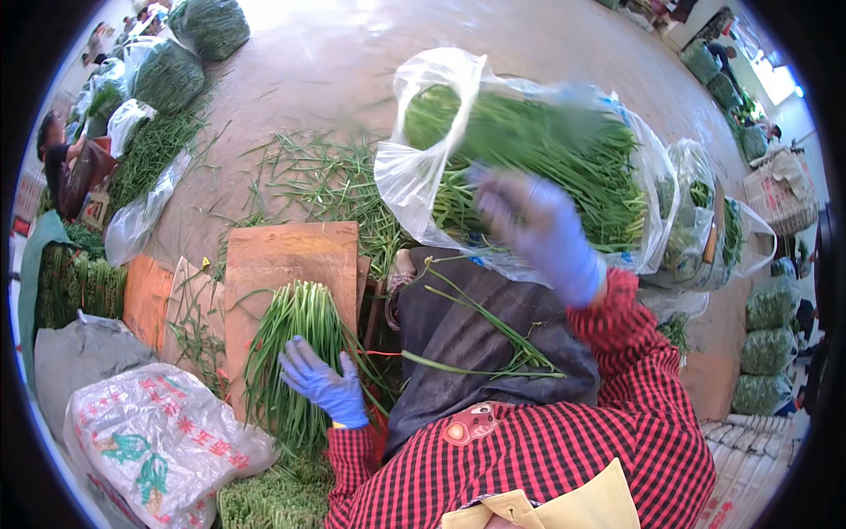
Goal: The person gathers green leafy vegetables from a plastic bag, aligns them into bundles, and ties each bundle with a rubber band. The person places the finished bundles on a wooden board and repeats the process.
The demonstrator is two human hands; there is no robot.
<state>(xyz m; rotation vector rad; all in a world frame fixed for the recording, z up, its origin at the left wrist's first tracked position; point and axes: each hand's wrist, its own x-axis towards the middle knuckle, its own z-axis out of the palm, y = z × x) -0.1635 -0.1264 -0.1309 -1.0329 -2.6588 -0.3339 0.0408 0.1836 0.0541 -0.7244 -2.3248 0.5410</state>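
My left hand (324, 380), in a blue glove, lies with spread fingers on a bundle of long green stalks (307, 317), which look like garlic chives or flower stems. The bundle rests on a worn wooden board (291, 251). My right hand (529, 218), also gloved and blurred by motion, is over the near edge of a clear plastic bag (423, 178) packed with long green stalks (542, 145); whether it holds any cannot be told. A few loose stalks (489, 317) lie across the dark apron (436, 330) on my lap. An orange-red strand (383, 353) runs beside the bundle.
Loose stalks (330, 172) litter the floor beyond the board. A knife with a wooden handle (711, 241) lies on another bag at right. A printed plastic sack (165, 436) and cut bundles (277, 492) are at lower left. A person (63, 159) sits at far left among full bags.
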